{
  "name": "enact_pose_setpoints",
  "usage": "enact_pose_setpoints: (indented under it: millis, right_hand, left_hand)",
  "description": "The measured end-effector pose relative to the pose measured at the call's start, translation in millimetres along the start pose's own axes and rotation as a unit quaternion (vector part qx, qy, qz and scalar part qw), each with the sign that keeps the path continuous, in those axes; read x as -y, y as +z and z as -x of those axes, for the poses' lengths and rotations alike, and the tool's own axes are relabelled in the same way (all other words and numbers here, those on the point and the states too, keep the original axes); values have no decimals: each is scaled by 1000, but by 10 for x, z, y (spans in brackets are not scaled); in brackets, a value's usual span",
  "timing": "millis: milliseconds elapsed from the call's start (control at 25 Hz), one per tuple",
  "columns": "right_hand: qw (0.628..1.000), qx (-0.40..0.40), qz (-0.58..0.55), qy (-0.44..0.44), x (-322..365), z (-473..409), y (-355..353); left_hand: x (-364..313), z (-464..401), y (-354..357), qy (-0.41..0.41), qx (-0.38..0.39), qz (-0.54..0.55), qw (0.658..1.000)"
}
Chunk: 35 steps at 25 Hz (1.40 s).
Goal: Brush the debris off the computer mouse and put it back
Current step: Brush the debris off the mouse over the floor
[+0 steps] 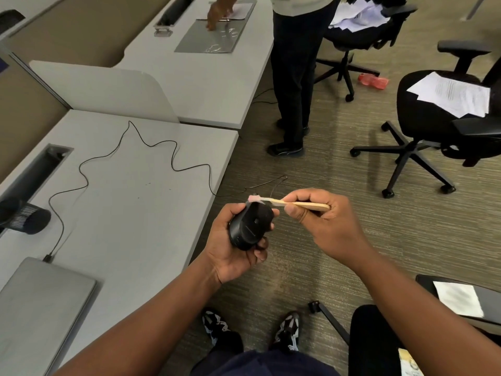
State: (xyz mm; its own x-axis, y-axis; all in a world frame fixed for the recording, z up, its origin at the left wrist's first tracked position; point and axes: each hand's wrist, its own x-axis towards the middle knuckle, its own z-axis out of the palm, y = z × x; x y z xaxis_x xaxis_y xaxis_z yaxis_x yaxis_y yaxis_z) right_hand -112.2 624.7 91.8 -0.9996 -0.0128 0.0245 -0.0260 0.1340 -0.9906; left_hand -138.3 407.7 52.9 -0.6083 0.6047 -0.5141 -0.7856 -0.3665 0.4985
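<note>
The rounded black plastic computer mouse (250,226) is held underside up above the ribbed carpet, just beside the edge of the smooth grey laminate desk (141,213), with the left hand (233,245) curled around it. The right hand (320,215) pinches the flat pale wooden handle of a small brush (292,204), its pinkish bristle head touching the mouse's front end. The thin black mouse cable (130,156) trails in loops across the desk.

Head view: worn on the person's head, facing forward and down, close above both hands, wide-angle.
</note>
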Motion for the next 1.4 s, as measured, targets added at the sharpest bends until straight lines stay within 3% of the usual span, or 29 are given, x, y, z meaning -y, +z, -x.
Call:
enact_pose_setpoints:
  millis: [120, 200, 360, 560, 760, 960, 1200, 1400]
  right_hand:
    - [996, 47, 69, 44, -28, -9, -80]
    - [993, 35, 96, 55, -31, -25, -154]
    - [1000, 2, 3, 14, 31, -16, -73]
    - [994, 34, 78, 70, -52, -21, -101]
    - [1000, -10, -4, 7, 38, -52, -61]
    - [997, 14, 4, 80, -17, -97, -185]
    - [998, -5, -52, 33, 23, -69, -89]
    - [995, 46, -7, 90, -40, -69, -227]
  left_hand:
    - [-19, 9, -35, 12, -7, 30, 999]
    - [-40, 6, -98, 16, -9, 24, 1000]
    - [-19, 0, -118, 18, -23, 13, 999]
    - [-29, -9, -112, 21, -28, -3, 999]
    - [-21, -12, -172, 14, 16, -30, 999]
    - [-1, 14, -164, 17, 10, -22, 1000]
    - [-26, 20, -156, 26, 6, -60, 998]
    - [-59, 52, -162, 23, 16, -25, 999]
